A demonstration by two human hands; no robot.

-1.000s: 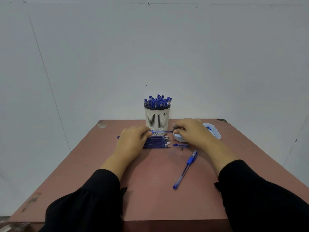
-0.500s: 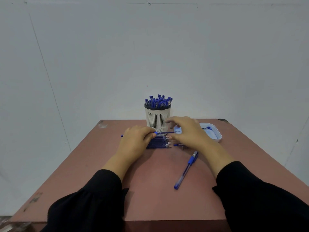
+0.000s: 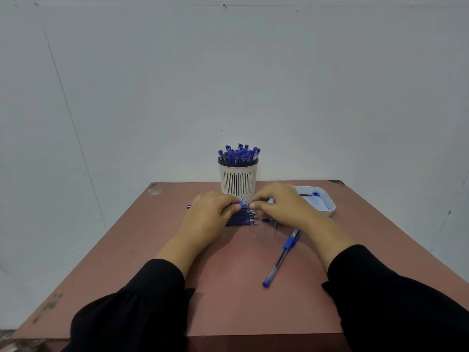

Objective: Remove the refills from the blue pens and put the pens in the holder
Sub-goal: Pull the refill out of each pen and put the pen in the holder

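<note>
**Q:** What is shown at the centre of the figure?

**A:** A blue pen (image 3: 238,206) is gripped in the curled fingers of the left hand (image 3: 208,217), its far end seen past the knuckles. The right hand (image 3: 281,204) is brought up to the pen's grip end with fingertips pinched together; whether a tip piece or refill is held there cannot be told. Both hands are held just in front of the holder (image 3: 238,179), which is already packed with pens.

**Q:** Where are the other items placed?

**A:** A row of refills (image 3: 241,218) is laid on the table (image 3: 127,250) beneath the hands. A small loose part (image 3: 272,221) is seen just right of it, a tray (image 3: 327,207) further right, and one untouched pen (image 3: 280,259) nearer the body.

**Q:** What failures are to be expected from here?

**A:** Three are judged likely:
- The refill row could be scattered if brushed by a lowered wrist
- A small tip piece could be dropped and rolled off if pinched too loosely
- The holder could be tipped, or standing pens jammed, if another barrel is forced into so crowded a mouth
</note>
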